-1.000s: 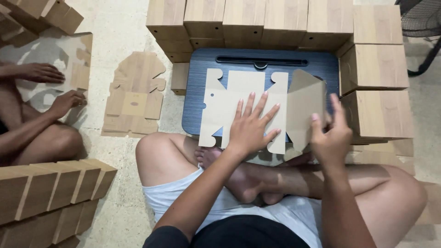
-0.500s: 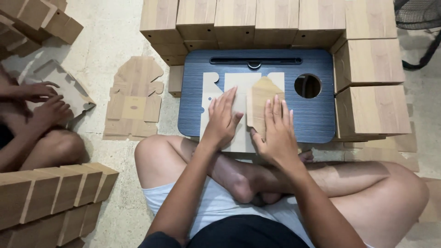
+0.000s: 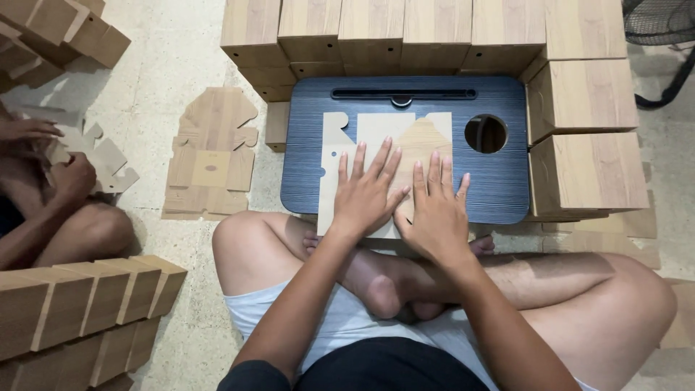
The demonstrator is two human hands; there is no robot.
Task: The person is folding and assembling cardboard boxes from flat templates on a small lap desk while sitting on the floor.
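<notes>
A flat die-cut cardboard box blank (image 3: 394, 141), white inside with a wood-print flap folded over on its right, lies on a dark blue lap tray (image 3: 499, 185) in front of my crossed legs. My left hand (image 3: 365, 192) presses flat on the blank's lower middle, fingers spread. My right hand (image 3: 434, 203) lies palm down beside it, on the folded wood-print flap. Both hands touch the cardboard and grip nothing.
Folded wood-print boxes (image 3: 449, 32) are stacked behind and to the right (image 3: 586, 137) of the tray. A pile of flat blanks (image 3: 210, 156) lies on the floor at left. Another person's hands (image 3: 69, 174) hold a blank at far left. More boxes (image 3: 79, 304) stand lower left.
The right flap that stood raised has been folded flat onto the blank. My right hand let go of it and now presses down beside my left hand.
</notes>
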